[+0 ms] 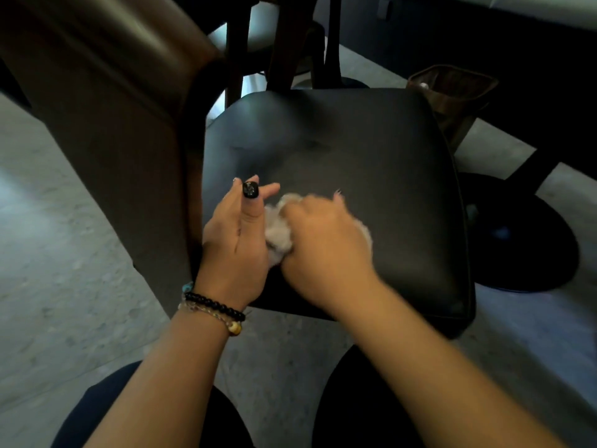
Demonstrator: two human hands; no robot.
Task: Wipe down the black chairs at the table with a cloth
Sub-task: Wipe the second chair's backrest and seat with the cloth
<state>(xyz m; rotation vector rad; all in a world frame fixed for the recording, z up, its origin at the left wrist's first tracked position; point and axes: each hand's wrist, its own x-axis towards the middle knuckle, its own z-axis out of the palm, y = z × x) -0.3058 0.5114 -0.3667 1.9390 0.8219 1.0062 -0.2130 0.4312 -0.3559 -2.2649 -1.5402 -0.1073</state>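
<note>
Filling most of your view: black chair seat [339, 176], smooth, faintly glossy, brown backrest [106, 92] at its left. Your right hand [326, 244] grips a pale, fuzzy, bunched cloth [276, 234] on the seat's near-left part. Your left hand [235, 234] touches the cloth's left side, fingers relaxed, holding nothing.

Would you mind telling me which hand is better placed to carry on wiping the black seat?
The right hand. It already grips the cloth and presses it on the seat. The left hand rests beside the cloth at the seat's near left edge, fingers relaxed.
</note>
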